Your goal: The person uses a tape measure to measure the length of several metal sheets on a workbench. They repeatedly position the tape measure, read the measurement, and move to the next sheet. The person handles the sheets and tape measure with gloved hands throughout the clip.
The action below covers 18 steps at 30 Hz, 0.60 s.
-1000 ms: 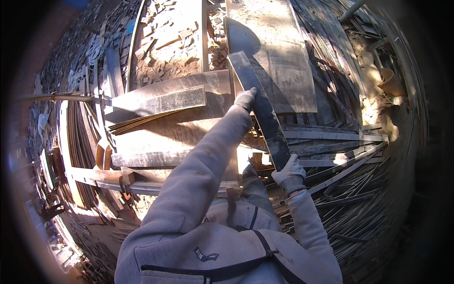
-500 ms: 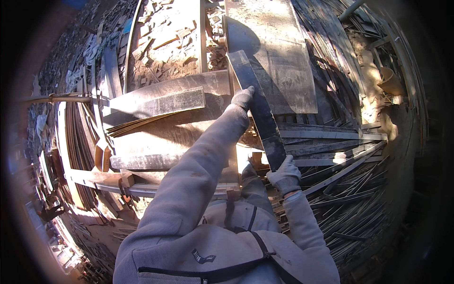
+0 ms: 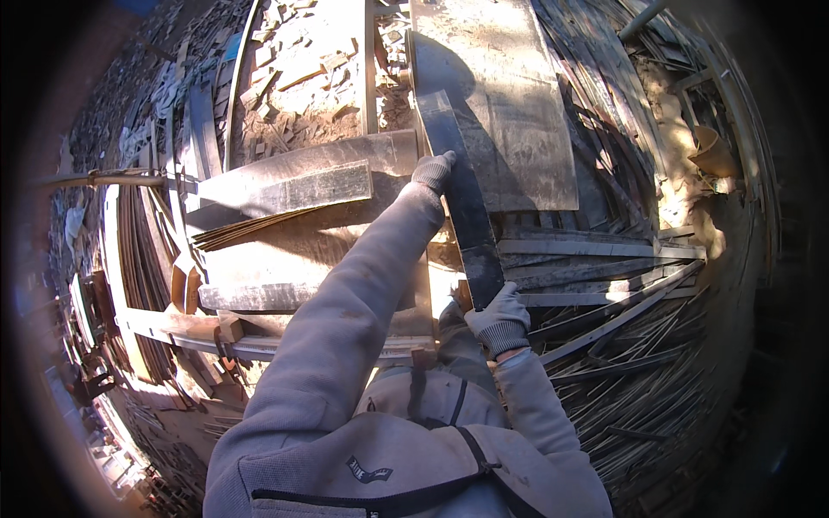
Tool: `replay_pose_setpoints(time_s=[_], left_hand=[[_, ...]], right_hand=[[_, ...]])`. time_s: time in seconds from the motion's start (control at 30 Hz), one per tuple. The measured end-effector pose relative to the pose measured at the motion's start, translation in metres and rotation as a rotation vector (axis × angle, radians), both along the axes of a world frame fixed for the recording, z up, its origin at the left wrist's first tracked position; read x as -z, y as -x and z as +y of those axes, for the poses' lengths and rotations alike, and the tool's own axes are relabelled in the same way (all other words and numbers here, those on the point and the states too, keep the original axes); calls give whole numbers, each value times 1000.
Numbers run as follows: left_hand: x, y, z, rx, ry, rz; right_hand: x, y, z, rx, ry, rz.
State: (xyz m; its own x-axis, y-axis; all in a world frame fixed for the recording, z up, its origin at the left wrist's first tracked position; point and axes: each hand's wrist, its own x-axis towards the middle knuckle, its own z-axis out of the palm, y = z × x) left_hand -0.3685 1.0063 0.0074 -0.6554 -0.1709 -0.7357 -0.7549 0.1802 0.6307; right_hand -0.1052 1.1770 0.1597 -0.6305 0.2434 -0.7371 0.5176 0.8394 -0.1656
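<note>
A long, narrow dark board (image 3: 467,207) slants across the middle, its far end resting over or just above a wide dark panel (image 3: 527,129). My gloved left hand (image 3: 433,171) is closed on the board's left edge, toward its far part. At the near end my gloved right hand (image 3: 501,319) grips the board's corner, fingers wrapped round it. Left of my left forearm lies a fanned stack of narrow boards (image 3: 294,197) on larger sheets. The undersides of both hands are hidden.
Several long strips (image 3: 604,250) lie crosswise at right, above a heap of thin dark slats (image 3: 630,388). Wood scraps (image 3: 302,65) cover the ground at the far left. A wooden beam (image 3: 177,324) runs along the near left. A tan bucket-like container (image 3: 712,151) sits at far right.
Both hands have shifted left with the board. Its near end has swung left, so it now stands a little straighter in view. The surrounding stacks look unchanged.
</note>
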Motion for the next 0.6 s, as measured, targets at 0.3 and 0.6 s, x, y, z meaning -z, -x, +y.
replay_pose_setpoints(time_s=[0.3,0.6], left_hand=[[-25,14,-2,230,139,86],[1,-72,34,327,281,64]], right_hand=[[-14,10,-9,21,37,6],[-21,-43,61,-68,-66,-11]])
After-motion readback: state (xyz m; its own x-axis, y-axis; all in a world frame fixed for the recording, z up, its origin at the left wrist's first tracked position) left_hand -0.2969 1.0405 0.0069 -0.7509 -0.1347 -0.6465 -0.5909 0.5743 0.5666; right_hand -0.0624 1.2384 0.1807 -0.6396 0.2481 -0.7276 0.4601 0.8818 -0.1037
